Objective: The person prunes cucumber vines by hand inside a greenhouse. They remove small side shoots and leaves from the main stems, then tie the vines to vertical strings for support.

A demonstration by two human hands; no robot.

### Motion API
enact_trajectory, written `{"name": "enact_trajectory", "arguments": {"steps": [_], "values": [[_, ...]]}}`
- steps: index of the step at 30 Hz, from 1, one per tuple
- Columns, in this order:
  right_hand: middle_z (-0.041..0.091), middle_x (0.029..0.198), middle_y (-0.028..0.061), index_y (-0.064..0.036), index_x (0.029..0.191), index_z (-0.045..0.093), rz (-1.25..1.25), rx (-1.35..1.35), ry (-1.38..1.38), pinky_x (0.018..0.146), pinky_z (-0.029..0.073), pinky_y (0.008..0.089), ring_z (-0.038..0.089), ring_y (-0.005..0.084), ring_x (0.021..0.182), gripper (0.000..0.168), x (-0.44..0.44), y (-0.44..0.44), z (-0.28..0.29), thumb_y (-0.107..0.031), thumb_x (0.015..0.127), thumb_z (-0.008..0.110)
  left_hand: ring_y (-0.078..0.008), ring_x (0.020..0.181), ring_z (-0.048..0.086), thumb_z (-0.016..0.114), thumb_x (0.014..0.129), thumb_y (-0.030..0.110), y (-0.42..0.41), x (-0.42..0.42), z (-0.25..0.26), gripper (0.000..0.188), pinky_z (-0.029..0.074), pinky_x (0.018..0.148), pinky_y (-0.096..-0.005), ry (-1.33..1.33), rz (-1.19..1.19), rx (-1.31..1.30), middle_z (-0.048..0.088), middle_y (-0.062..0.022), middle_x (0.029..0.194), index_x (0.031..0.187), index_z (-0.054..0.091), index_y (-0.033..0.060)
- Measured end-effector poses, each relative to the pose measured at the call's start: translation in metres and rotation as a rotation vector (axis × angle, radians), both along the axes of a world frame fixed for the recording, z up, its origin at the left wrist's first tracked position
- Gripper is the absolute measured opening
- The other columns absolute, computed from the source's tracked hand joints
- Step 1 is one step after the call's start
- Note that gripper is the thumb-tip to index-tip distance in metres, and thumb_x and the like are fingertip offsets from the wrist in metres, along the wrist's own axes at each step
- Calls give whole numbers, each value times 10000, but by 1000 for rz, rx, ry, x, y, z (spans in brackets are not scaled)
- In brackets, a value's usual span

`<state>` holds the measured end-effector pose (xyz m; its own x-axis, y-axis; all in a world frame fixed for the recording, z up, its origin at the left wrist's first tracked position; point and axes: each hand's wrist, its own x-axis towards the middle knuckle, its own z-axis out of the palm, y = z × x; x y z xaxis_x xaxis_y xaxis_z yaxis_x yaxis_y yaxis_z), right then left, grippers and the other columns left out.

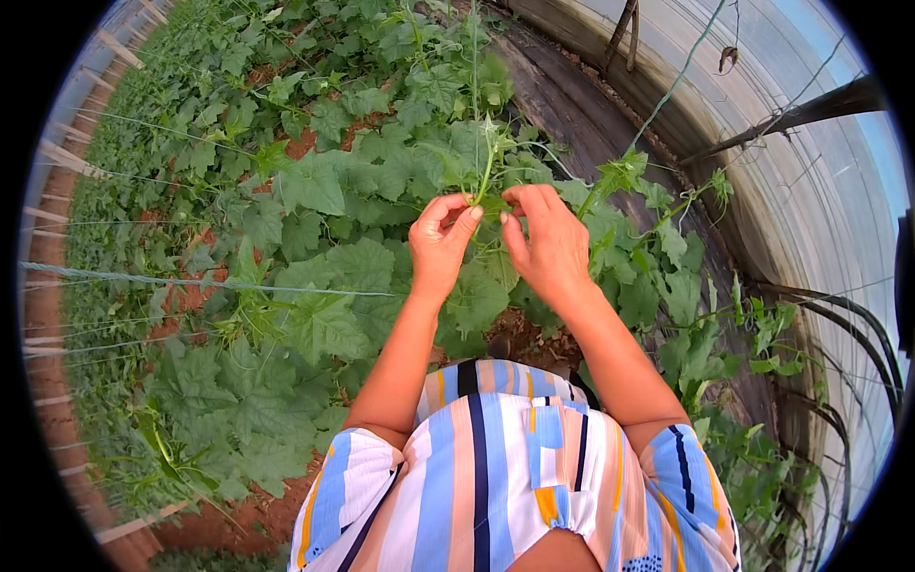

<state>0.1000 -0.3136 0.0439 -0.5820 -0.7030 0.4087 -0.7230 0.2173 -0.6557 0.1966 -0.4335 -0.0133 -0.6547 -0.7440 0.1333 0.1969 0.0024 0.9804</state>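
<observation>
My left hand [444,239] pinches the green stem of a climbing vine [488,171] between thumb and forefinger. The vine's pale tip rises above the fingers, close beside a thin upright string [475,79]. Just to the right, my right hand [545,236] is raised at the same height, its thumb and forefinger curled near each other by a leaf and thin tendrils. Whether something fine lies between those fingertips cannot be told. Broad lobed leaves [477,297] hang below and between both hands.
Dense vines [314,186] spread over reddish soil on the left, crossed by strings and a thicker twisted cord [214,282]. On the right, another green string [679,79] slants down to a vine. Beyond are dark ground sheeting [565,93], a wooden pole [793,118], black hoses [851,307] and a plastic greenhouse wall [779,193].
</observation>
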Motion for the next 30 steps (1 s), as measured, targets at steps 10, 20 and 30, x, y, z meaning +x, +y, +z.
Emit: {"name": "enact_trajectory", "arguments": {"steps": [10,20,30], "values": [[584,1086,108,-5,1125,563,261,-411,-686,817,476,316,587,170,952,324,-12,-31,56,-202,870,592,-101,840,571,640,883,111,5,-25,31,170,479,772,-253,347,183,136,614,-30,950,1005,588,5],[602,1110,67,-66,1080,552,607,-483,-1327,906,415,338,553,171,1037,234,-52,-37,35,-69,847,530,-130,853,551,662,837,34,-7,-13,6,195,465,733,-230,162,59,-377,559,-80,1003,1004,577,-23],[581,1145,76,-63,1117,510,145,-797,-1402,954,437,340,537,188,1124,268,-56,-30,-14,-78,852,553,-269,1219,487,592,858,45,9,7,14,591,460,938,-354,-55,201,-229,490,-195,1311,1396,347,58]]}}
